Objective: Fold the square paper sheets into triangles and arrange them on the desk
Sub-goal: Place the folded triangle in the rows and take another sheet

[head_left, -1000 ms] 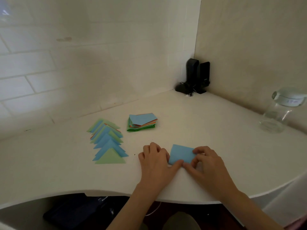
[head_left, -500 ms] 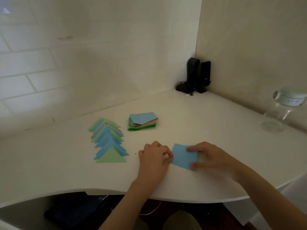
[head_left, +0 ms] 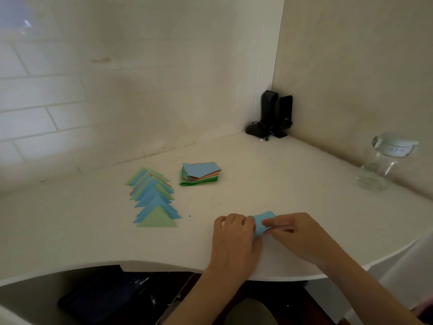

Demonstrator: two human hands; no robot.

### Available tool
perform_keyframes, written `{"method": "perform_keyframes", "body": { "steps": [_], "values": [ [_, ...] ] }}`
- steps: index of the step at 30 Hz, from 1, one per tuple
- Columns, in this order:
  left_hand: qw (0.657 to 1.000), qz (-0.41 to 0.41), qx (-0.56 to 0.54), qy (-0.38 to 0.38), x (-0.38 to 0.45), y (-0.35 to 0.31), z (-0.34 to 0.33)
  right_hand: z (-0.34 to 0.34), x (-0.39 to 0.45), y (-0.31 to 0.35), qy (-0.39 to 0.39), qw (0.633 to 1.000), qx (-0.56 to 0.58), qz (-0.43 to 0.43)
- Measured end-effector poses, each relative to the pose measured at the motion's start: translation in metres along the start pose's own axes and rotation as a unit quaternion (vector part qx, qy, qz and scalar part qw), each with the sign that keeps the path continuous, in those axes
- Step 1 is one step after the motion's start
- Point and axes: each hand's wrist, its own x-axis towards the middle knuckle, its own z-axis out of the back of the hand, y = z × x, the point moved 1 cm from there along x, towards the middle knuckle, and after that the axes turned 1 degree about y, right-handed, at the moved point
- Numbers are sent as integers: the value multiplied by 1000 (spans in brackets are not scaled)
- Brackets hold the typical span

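Both hands meet over a blue paper sheet (head_left: 262, 221) near the worktop's (head_left: 82, 231) front edge at about 5 o'clock. Left hand (head_left: 235, 238) lies knuckles up, fingers curled onto the sheet's left side, pinning it. Right hand (head_left: 296, 233) reaches in from 4 o'clock and pinches the sheet's right part between thumb and fingers; the paper looks bent upward, only its upper portion showing between the hands. At 10 o'clock from the hands lies a row of folded triangles (head_left: 153, 198), blue and green, overlapping like shingles, the nearest one green. Just right of that row sits a stack of square sheets (head_left: 200, 173), blue on top, orange and green beneath. A clear glass jar (head_left: 384, 163) stands at 2 o'clock; black speakers (head_left: 273, 114) occupy the corner.
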Motion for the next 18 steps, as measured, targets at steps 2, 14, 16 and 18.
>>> {"method": "perform_keyframes", "body": {
  "steps": [2, 14, 16, 18],
  "values": [
    [1000, -2, -7, -5, 1, 6, -1, 3, -3, 4, -11, 997, -62, 33],
    [984, 164, -42, 54, 3, 56, 19, -17, 11, -3, -48, 991, -114, 43],
    [984, 167, -27, 50, 3, 55, 17, -20, 15, -5, -58, 991, -113, 32],
    [987, 158, -4, 26, 3, 51, 12, -24, 19, -5, -67, 989, -126, 25]
  ]
}}
